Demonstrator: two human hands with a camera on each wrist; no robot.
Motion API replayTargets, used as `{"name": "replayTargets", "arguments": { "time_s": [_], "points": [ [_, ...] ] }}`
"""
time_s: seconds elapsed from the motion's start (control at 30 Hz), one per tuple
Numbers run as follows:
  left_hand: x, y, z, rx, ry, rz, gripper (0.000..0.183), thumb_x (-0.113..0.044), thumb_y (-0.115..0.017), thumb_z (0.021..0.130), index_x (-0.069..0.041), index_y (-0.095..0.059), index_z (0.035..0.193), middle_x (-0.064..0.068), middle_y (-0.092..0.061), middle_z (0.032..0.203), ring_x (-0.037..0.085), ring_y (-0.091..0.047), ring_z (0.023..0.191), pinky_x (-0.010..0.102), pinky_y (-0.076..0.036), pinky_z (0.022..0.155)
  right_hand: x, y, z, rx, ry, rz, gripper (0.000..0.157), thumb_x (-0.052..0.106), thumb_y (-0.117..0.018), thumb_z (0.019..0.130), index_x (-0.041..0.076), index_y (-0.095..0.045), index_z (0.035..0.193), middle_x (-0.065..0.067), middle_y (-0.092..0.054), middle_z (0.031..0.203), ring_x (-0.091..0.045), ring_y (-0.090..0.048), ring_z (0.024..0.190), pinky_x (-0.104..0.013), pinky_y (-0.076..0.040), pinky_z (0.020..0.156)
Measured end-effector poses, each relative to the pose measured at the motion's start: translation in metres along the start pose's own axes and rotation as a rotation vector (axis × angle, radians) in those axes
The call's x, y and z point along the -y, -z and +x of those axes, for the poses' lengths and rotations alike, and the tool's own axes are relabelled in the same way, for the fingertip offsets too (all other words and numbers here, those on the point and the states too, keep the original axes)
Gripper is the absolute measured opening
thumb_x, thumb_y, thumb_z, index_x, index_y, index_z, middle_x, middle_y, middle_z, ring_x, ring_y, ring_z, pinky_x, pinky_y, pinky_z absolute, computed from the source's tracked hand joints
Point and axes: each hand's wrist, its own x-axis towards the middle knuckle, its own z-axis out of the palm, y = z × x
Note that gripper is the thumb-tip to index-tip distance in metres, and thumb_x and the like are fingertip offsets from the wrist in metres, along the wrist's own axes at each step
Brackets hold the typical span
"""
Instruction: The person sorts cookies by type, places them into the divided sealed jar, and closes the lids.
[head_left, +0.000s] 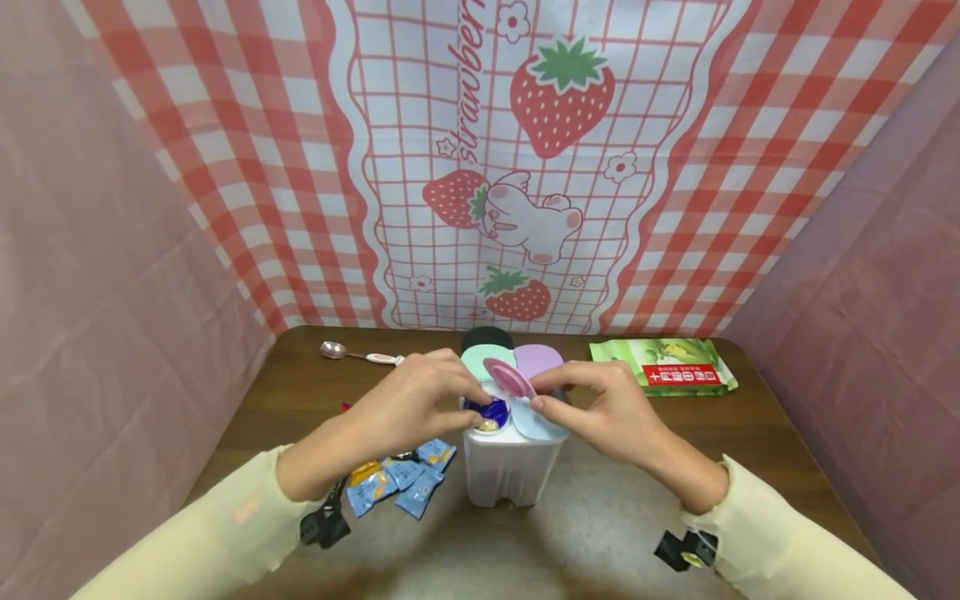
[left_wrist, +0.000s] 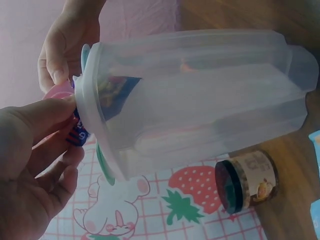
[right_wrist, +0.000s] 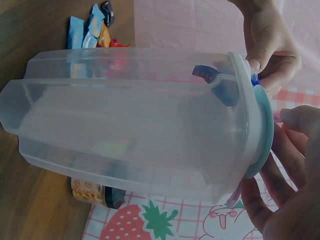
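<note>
A tall translucent container (head_left: 513,477) stands upright on the table, its white top carrying mint, purple, pale blue and pink flap lids. My left hand (head_left: 423,392) pinches a dark blue wrapped packet (head_left: 495,412) at the uncovered front-left opening. Through the clear wall in the left wrist view, the packet's lower part (left_wrist: 119,95) shows inside the container. Between thumb and fingers, my right hand (head_left: 607,410) holds the pink lid (head_left: 510,377) raised beside that opening. The right fingers also lie along the lids' edge in the right wrist view.
Several light blue packets (head_left: 422,492) and an orange one (head_left: 365,472) lie left of the container. Behind it stands a jar with a black lid (left_wrist: 231,187). A spoon (head_left: 363,356) rests at the back left, a green-and-red package (head_left: 675,367) at the back right.
</note>
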Motion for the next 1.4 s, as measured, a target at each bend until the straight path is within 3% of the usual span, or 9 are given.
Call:
{"name": "replayTargets", "arguments": {
  "time_s": [0.27,0.37,0.53,0.63,0.77,0.9,1.03,1.2,1.4],
  "points": [
    [-0.001,0.004,0.004,0.102,-0.094,0.087,0.015,-0.024,-0.078,0.092,-0.017,-0.083,0.104,-0.007,-0.078,0.102,0.010,-0.059,0.094,0.025,-0.051,0.080,0.000,0.001,0.000,0.005,-0.005,0.009,0.018,0.012,-0.083,0.087,0.021,-0.081,0.103,0.012,-0.077,0.094,-0.007,-0.070,0.081,-0.028,-0.058,0.071],
    [-0.002,0.004,0.004,0.154,-0.081,0.076,0.022,-0.032,-0.081,0.090,-0.017,-0.082,0.106,-0.008,-0.077,0.107,0.010,-0.058,0.095,0.026,-0.049,0.081,0.000,0.000,0.000,0.008,-0.004,0.019,0.018,0.012,-0.083,0.087,0.020,-0.081,0.103,0.011,-0.077,0.094,-0.007,-0.070,0.081,-0.029,-0.058,0.071],
    [-0.001,-0.006,-0.002,0.229,-0.080,0.139,0.031,-0.041,-0.085,0.083,-0.021,-0.082,0.107,-0.011,-0.072,0.122,0.013,-0.054,0.106,0.033,-0.045,0.089,0.000,-0.001,-0.001,0.015,-0.004,0.037,0.017,0.012,-0.082,0.088,0.019,-0.081,0.104,0.009,-0.078,0.095,-0.008,-0.071,0.081,-0.032,-0.059,0.071],
    [0.001,-0.009,-0.006,0.194,-0.070,0.105,0.030,-0.038,-0.086,0.083,-0.022,-0.080,0.108,-0.011,-0.069,0.123,0.013,-0.054,0.109,0.034,-0.047,0.094,0.001,-0.001,0.000,0.018,0.000,0.036,0.018,0.012,-0.082,0.087,0.019,-0.081,0.104,0.009,-0.078,0.095,-0.008,-0.071,0.081,-0.031,-0.059,0.070],
    [0.006,-0.002,-0.012,0.098,-0.038,-0.056,0.031,-0.032,-0.085,0.086,-0.020,-0.077,0.114,-0.009,-0.066,0.123,0.010,-0.060,0.113,0.032,-0.052,0.095,0.001,0.000,0.002,0.016,0.005,0.029,0.019,0.011,-0.083,0.086,0.020,-0.081,0.103,0.011,-0.077,0.094,-0.007,-0.071,0.080,-0.030,-0.059,0.070],
    [0.015,0.005,-0.019,0.045,0.043,-0.185,0.036,-0.028,-0.083,0.089,-0.018,-0.074,0.122,-0.011,-0.066,0.124,0.006,-0.062,0.114,0.032,-0.055,0.094,0.001,0.000,0.001,0.007,-0.002,0.027,0.019,0.011,-0.084,0.086,0.019,-0.081,0.102,0.011,-0.077,0.093,-0.007,-0.071,0.079,-0.031,-0.059,0.069],
    [0.030,0.010,-0.031,-0.025,0.140,-0.238,0.037,-0.026,-0.084,0.087,-0.021,-0.073,0.123,-0.013,-0.069,0.119,0.008,-0.065,0.107,0.033,-0.058,0.088,0.001,0.000,0.001,0.003,-0.002,0.023,0.019,0.011,-0.084,0.085,0.019,-0.081,0.102,0.011,-0.077,0.092,-0.007,-0.071,0.079,-0.030,-0.059,0.069],
    [0.059,0.009,-0.050,-0.074,0.246,-0.219,0.036,-0.024,-0.085,0.086,-0.022,-0.073,0.120,-0.010,-0.071,0.118,0.011,-0.066,0.102,0.040,-0.058,0.085,0.001,0.001,0.001,0.003,0.005,0.022,0.020,0.009,-0.084,0.084,0.019,-0.081,0.101,0.011,-0.077,0.091,-0.006,-0.071,0.078,-0.030,-0.059,0.069],
    [0.105,-0.001,-0.080,-0.069,0.420,-0.209,0.034,-0.018,-0.084,0.087,-0.016,-0.074,0.119,-0.001,-0.073,0.115,0.015,-0.068,0.097,0.042,-0.059,0.083,0.001,0.001,0.001,0.007,0.005,0.024,0.020,0.010,-0.084,0.085,0.019,-0.081,0.102,0.011,-0.077,0.091,-0.006,-0.071,0.078,-0.030,-0.059,0.069]
  ]
}}
